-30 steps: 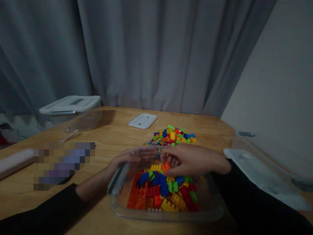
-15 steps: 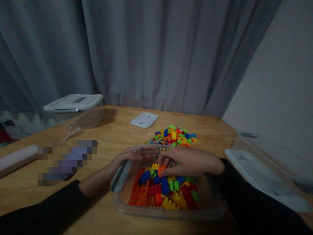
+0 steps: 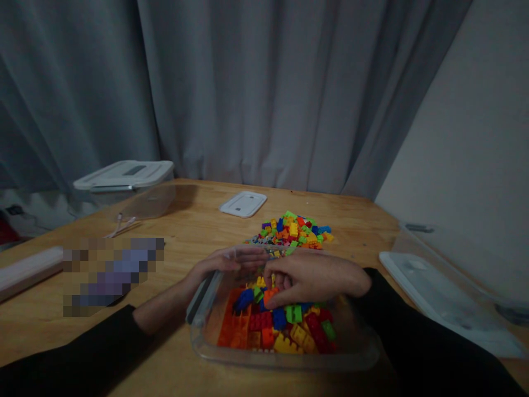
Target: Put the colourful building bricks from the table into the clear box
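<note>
A clear plastic box [image 3: 285, 361] with toy building bricks heaped inside stands on the table in front of me. Inside it, my right hand [image 3: 308, 278] is closed, with the thumb and fingers around an orange brick [image 3: 270, 295] over the pile. Blue, green, red and yellow bricks lie just below, among them a green brick [image 3: 293, 314] and a dark blue brick [image 3: 279, 318]. My left hand [image 3: 231, 259] rests by the box's far left corner, its fingers stretched out along the far side. Whether its palm presses on the rim is hard to see.
A loose heap of bricks [image 3: 293, 229] lies behind the box. A white lid [image 3: 243, 204] is farther back. At left stand a lidded clear bin [image 3: 152, 198] and a long pale object [image 3: 33, 270]. Another clear bin [image 3: 446, 286] lies at right. Grey curtains [image 3: 264, 99] hang behind.
My right hand has shifted slightly left and down, still with the orange brick in its fingers. My left hand stays in place. The view has tilted very slightly.
</note>
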{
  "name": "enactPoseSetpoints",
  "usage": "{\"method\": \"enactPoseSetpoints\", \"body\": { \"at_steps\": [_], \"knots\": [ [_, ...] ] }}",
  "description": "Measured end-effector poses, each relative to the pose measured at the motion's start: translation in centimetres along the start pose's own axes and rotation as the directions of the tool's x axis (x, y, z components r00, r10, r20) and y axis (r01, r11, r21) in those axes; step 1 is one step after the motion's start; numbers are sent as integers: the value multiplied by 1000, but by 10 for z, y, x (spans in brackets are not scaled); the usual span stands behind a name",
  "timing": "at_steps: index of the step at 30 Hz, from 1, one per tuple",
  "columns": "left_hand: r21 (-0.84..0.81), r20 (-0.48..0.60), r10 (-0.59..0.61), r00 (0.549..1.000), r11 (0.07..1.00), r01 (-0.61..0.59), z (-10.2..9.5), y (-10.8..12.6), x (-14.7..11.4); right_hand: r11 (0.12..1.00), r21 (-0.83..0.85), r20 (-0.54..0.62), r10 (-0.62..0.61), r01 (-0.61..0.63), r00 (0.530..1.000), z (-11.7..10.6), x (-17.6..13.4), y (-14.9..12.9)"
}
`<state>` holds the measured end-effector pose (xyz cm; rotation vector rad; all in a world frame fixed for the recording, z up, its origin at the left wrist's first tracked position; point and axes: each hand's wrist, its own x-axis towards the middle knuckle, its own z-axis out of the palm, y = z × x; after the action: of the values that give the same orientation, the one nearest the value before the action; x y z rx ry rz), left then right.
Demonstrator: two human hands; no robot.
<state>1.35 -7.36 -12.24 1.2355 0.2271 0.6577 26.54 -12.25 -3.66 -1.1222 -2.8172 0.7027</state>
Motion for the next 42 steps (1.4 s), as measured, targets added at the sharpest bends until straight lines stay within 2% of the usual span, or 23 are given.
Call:
{"method": "enactPoseSetpoints", "body": {
  "at_steps": [7,11,16,23,29,37,40,42],
  "knots": [
    [28,48,-5,999,1000,3,-12,-3,4,1000,30,21,10,-11,1000,2,3,3],
    [-5,60,-1,998,1000,1,-8,-2,3,999,17,22,29,-30,999,2,3,3],
    [-24,-5,-4,1000,1000,4,-2,-1,2,998,45,21,40,-41,999,2,3,2],
    [4,20,-14,1000,1000,14,-6,0,4,997,73,25,29,-31,999,5,6,6],
    [4,-2,-11,1000,1000,11,-10,-5,3,993,109,17,-40,38,999,5,7,7],
    [-12,4,-37,999,999,37,-11,-6,2,990,124,46,-77,71,996,7,8,10],
    [-28,40,-19,999,999,20,-13,-7,3,988,142,-47,-57,63,997,0,1,7],
    [-46,72,6,997,999,-3,-13,-7,3,987,149,-208,-26,58,978,-10,-8,8]
  ]
}}
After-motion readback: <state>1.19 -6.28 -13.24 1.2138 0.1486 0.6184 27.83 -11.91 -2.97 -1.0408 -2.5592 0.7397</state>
